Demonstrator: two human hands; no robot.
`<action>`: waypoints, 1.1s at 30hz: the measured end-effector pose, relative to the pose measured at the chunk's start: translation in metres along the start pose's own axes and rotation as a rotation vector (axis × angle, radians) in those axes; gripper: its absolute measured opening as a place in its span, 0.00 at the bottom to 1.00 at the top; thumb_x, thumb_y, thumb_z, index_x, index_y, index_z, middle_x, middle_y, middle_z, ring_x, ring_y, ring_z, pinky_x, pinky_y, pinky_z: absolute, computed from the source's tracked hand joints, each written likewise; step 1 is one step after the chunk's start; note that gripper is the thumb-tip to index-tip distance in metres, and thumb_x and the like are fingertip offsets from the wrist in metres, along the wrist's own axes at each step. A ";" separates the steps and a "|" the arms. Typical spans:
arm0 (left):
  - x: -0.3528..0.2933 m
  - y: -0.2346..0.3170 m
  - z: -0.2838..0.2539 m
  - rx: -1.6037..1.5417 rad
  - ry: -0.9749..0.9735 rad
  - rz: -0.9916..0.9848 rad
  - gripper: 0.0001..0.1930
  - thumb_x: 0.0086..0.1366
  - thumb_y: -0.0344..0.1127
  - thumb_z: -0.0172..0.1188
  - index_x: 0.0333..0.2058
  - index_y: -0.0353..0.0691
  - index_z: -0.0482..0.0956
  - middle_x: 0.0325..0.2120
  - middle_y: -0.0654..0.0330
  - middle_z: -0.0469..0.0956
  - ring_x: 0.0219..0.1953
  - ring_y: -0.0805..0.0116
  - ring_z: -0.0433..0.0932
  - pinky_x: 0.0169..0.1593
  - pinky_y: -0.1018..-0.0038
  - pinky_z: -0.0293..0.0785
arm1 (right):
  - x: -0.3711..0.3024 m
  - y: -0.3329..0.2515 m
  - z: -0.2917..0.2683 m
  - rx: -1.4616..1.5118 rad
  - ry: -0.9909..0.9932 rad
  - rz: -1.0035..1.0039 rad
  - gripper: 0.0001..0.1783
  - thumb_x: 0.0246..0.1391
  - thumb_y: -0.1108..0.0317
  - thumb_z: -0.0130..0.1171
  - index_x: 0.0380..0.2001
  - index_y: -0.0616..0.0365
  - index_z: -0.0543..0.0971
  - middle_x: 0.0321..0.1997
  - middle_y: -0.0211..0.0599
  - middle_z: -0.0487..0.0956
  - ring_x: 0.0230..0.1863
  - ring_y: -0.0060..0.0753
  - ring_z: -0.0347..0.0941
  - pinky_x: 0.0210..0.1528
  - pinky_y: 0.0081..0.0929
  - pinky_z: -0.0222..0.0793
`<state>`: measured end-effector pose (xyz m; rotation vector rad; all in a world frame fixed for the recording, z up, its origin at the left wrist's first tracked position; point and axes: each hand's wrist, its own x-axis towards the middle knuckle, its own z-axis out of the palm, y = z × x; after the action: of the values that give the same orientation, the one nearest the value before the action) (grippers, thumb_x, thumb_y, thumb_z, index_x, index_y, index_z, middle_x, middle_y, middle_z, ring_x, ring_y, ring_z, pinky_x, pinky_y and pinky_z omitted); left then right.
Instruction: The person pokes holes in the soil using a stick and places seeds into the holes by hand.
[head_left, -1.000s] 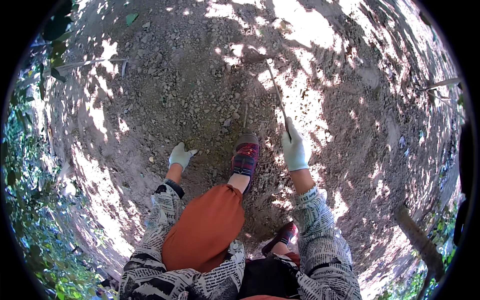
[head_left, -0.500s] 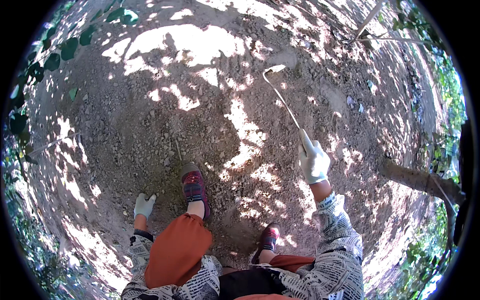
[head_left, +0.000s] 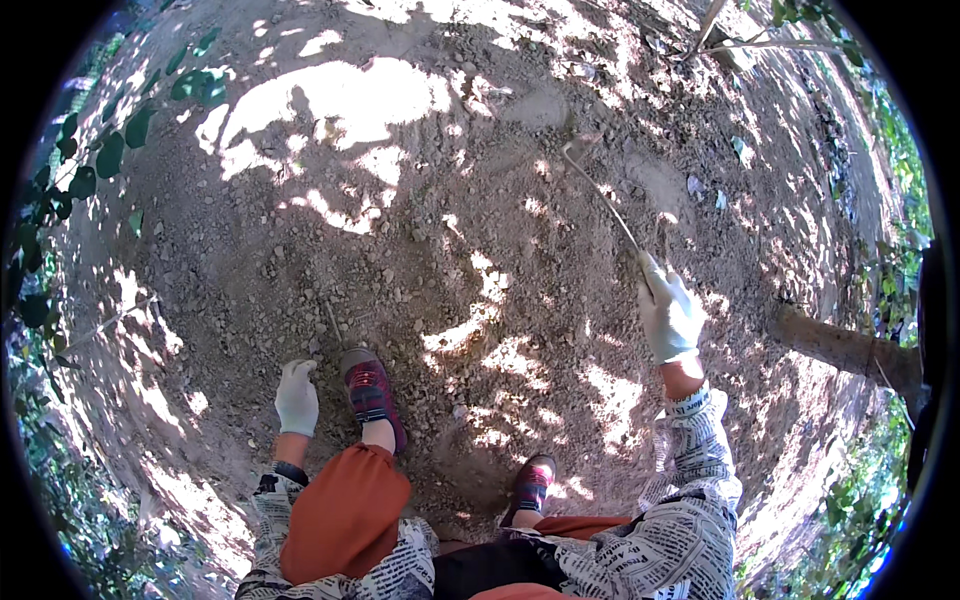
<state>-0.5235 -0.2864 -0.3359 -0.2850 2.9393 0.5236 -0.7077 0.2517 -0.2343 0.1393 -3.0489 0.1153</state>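
Observation:
My right hand [head_left: 671, 316], in a white glove, is closed round the handle of a hand hoe [head_left: 606, 200]. The hoe has a thin, long metal neck that bends over at its far end. Its small head is against the soil and hard to make out in the shade. On the other side, my gloved left hand [head_left: 297, 397] hangs beside my left knee with its fingers curled in. Its palm is hidden, and nothing shows sticking out of it. Between the hands lies bare, crumbly soil [head_left: 400, 290] with small clods and stones.
My left shoe [head_left: 372, 388] stands forward and my right shoe [head_left: 534, 485] further back. A thick branch [head_left: 840, 349] juts in from the right. Leafy twigs [head_left: 110, 150] hang at the upper left. Pale scraps [head_left: 721, 199] lie on the soil at right.
My right hand has moved right and slightly nearer with the hoe, and the hoe's head has shifted right. My left hand has risen slightly in the view.

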 end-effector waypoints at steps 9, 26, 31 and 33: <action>0.032 0.026 0.009 0.013 -0.107 0.055 0.08 0.65 0.36 0.55 0.34 0.38 0.79 0.36 0.54 0.77 0.38 0.52 0.77 0.40 0.63 0.73 | 0.044 -0.003 -0.037 -0.085 -0.401 -0.001 0.15 0.59 0.67 0.53 0.50 0.46 0.77 0.28 0.45 0.78 0.28 0.45 0.79 0.28 0.40 0.75; 0.095 0.073 0.032 -0.165 -1.256 0.082 0.17 0.60 0.48 0.62 0.39 0.40 0.80 0.37 0.54 0.80 0.41 0.59 0.78 0.48 0.66 0.73 | 0.082 -0.035 -0.036 0.031 -0.514 0.170 0.13 0.51 0.71 0.56 0.41 0.62 0.75 0.29 0.43 0.79 0.30 0.42 0.81 0.28 0.35 0.76; 0.100 0.079 0.026 -0.101 -1.341 0.359 0.17 0.60 0.48 0.62 0.43 0.45 0.81 0.40 0.52 0.77 0.48 0.55 0.75 0.53 0.65 0.70 | 0.076 -0.050 -0.030 0.078 -0.427 0.241 0.09 0.52 0.71 0.54 0.36 0.64 0.75 0.29 0.45 0.79 0.29 0.44 0.80 0.29 0.38 0.76; 0.105 0.077 0.024 -0.089 -1.345 0.381 0.17 0.60 0.48 0.62 0.43 0.45 0.81 0.41 0.52 0.76 0.49 0.55 0.74 0.54 0.64 0.70 | 0.078 -0.060 -0.026 0.099 -0.413 0.268 0.08 0.52 0.70 0.54 0.34 0.63 0.75 0.28 0.45 0.79 0.28 0.44 0.80 0.28 0.37 0.76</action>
<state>-0.6387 -0.2235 -0.3514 0.4676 1.6362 0.5607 -0.7773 0.1870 -0.1968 -0.2771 -3.4577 0.2892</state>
